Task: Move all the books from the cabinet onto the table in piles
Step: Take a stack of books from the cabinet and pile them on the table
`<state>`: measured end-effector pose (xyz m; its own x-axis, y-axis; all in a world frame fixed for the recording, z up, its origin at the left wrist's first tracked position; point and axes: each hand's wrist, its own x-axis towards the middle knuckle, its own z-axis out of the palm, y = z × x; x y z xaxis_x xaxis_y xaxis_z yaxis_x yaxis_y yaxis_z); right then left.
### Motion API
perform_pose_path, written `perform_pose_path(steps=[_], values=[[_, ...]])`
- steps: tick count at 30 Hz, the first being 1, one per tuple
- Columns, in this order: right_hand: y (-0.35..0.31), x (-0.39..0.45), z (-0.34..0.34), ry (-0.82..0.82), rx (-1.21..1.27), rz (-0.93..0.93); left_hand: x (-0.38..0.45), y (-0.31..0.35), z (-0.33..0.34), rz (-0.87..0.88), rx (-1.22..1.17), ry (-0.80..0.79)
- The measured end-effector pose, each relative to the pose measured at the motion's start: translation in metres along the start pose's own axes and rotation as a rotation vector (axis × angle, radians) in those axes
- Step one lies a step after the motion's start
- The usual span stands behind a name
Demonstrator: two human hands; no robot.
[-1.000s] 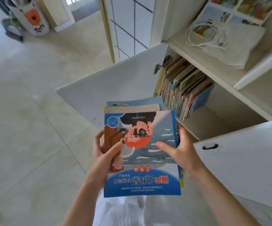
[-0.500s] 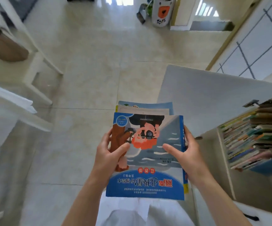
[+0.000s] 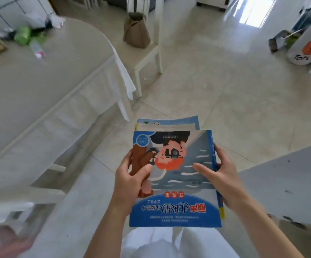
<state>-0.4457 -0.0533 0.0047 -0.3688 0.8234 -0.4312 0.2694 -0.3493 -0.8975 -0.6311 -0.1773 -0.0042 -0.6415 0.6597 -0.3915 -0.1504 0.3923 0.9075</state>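
I hold a small stack of thin books in front of me with both hands; the top one has a blue cover with a red-haired figure, seen upside down. My left hand grips the stack's left edge, thumb on the cover. My right hand grips the right edge, thumb lying across the cover. The table, covered by a pale cloth, stretches along the left. A white cabinet door juts in at the right; the cabinet's shelves are out of view.
Green packets and a bottle lie at the table's far end. A white chair stands beyond the table with a brown bag on its seat. A white bin with an orange mark stands far right. Tiled floor lies between.
My view has swung left, from the cabinet shelves to the table. Both hands keep the same grip on the stack of books.
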Motion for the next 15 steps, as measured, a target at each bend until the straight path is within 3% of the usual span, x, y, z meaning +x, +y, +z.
perform_pose_path(steps=[8,15], values=[[-0.034,0.03,0.166,-0.215,-0.064,0.034,0.032,-0.007,-0.149,-0.064,-0.106,0.237],[-0.066,0.068,0.267,-0.391,-0.158,0.024,0.064,-0.013,-0.223,-0.108,-0.187,0.423]])
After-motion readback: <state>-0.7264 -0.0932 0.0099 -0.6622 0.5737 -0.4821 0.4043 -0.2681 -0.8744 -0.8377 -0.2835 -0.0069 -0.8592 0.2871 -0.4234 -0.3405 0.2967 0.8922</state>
